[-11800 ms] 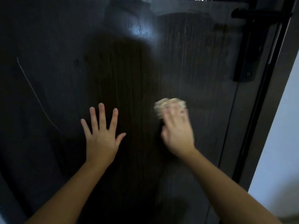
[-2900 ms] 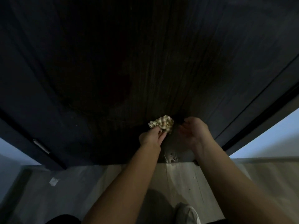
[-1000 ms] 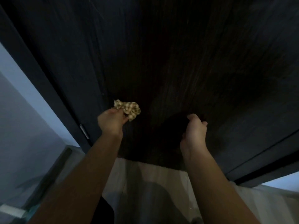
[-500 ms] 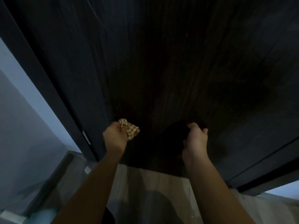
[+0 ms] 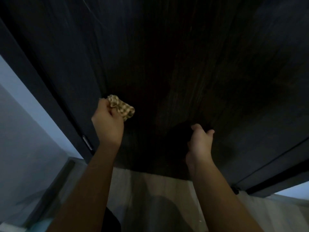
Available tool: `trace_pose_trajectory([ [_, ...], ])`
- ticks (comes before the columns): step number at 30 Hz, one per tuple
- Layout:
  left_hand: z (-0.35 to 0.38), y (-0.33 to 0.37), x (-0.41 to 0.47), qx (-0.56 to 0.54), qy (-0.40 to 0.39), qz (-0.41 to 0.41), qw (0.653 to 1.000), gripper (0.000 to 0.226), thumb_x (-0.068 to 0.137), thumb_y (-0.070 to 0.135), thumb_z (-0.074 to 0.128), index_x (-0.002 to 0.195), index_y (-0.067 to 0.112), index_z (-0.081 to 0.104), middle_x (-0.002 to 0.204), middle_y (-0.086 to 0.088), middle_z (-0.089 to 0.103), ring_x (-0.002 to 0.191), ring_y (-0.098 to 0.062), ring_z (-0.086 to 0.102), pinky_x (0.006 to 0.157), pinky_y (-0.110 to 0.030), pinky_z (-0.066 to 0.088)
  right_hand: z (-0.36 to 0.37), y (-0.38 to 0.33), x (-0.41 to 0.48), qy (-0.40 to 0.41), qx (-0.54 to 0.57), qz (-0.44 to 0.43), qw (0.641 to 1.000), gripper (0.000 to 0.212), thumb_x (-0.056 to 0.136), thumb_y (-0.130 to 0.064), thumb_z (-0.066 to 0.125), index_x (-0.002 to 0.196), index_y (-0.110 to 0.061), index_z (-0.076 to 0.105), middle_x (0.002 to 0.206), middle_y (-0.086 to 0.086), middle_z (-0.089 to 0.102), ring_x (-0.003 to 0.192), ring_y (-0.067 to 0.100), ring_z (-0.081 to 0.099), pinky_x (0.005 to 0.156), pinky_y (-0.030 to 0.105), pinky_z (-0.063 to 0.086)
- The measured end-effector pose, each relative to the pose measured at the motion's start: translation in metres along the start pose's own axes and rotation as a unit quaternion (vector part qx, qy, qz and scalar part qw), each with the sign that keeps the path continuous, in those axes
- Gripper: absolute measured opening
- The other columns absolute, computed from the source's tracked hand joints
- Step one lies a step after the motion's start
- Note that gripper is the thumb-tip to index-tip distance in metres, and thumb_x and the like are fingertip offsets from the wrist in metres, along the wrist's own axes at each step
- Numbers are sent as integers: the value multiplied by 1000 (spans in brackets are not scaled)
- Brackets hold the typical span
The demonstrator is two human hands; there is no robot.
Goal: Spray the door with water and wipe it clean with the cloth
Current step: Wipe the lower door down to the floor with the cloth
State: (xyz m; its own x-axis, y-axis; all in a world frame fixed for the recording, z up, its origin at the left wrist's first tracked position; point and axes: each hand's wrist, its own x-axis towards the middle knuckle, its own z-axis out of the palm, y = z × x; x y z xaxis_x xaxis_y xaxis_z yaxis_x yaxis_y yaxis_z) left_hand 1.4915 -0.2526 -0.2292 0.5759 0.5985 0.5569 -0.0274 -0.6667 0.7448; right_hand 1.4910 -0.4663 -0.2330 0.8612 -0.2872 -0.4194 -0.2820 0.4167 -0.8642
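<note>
My left hand (image 5: pixel 107 124) bunches the beige checked cloth (image 5: pixel 121 108) tightly against the dark wood-grain door (image 5: pixel 184 64) near its lower left edge, for wiping. My right hand (image 5: pixel 199 144), fingers loosely curled and empty, steadies near the bottom edge.

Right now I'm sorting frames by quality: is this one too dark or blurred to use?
Head view: dim, the door nearly black, grain faint; the cloth in the left hand reads sharply; the right hand casts a dark shadow; wide-angle distortion slants the door's edges.

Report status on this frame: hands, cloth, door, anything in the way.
Left hand grips bunched cloth at the door, low, near the hinge side. Right hand holds nothing, fingers loosely curled by the panel. Nothing in the way.
</note>
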Motion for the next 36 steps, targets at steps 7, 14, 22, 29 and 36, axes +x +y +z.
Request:
trace_pose_trajectory([
  [7, 5, -38, -25, 63, -77, -54, 994, 6, 89, -2, 50, 90, 0, 56, 81, -19, 62, 77, -34, 62, 66, -33, 45, 5, 0, 0, 8, -5, -9, 1000, 88, 89, -25, 54, 151, -31, -9, 159, 2, 13, 140, 31, 27, 115, 52, 25],
  [14, 11, -25, -19, 11, -58, -15, 998, 9, 87, -5, 52, 83, 1, 57, 72, -5, 56, 66, -18, 54, 59, -21, 36, 7, 3, -1, 21, -14, -24, 999, 88, 90, -23, 54, 151, -29, -10, 160, 1, 9, 143, 30, 21, 116, 50, 22],
  [22, 30, 9, -47, -40, -119, -14, 992, 10, 85, 0, 58, 90, 7, 63, 82, -1, 64, 76, -16, 61, 70, -25, 45, 9, 9, -6, 31, -45, -53, 997, 83, 94, -20, 51, 151, -28, -8, 161, -1, 3, 145, 27, 16, 118, 46, 17],
  [29, 47, -30, -98, -2, -210, -144, 967, 3, 88, 4, 60, 85, 3, 62, 82, -12, 67, 75, -23, 61, 63, -28, 40, -24, 22, -7, 3, -79, -73, 994, 69, 95, -12, 49, 152, -31, 15, 148, -5, 34, 128, 18, 41, 109, 38, 35],
  [36, 96, -50, -178, -115, -420, -387, 812, 24, 89, 0, 59, 71, 16, 58, 78, -7, 63, 75, -22, 62, 69, -36, 57, -89, 81, 33, 60, -53, 103, 991, 17, 93, -1, 45, 96, -12, 57, 81, 10, 55, 71, 18, 54, 63, 29, 45],
])
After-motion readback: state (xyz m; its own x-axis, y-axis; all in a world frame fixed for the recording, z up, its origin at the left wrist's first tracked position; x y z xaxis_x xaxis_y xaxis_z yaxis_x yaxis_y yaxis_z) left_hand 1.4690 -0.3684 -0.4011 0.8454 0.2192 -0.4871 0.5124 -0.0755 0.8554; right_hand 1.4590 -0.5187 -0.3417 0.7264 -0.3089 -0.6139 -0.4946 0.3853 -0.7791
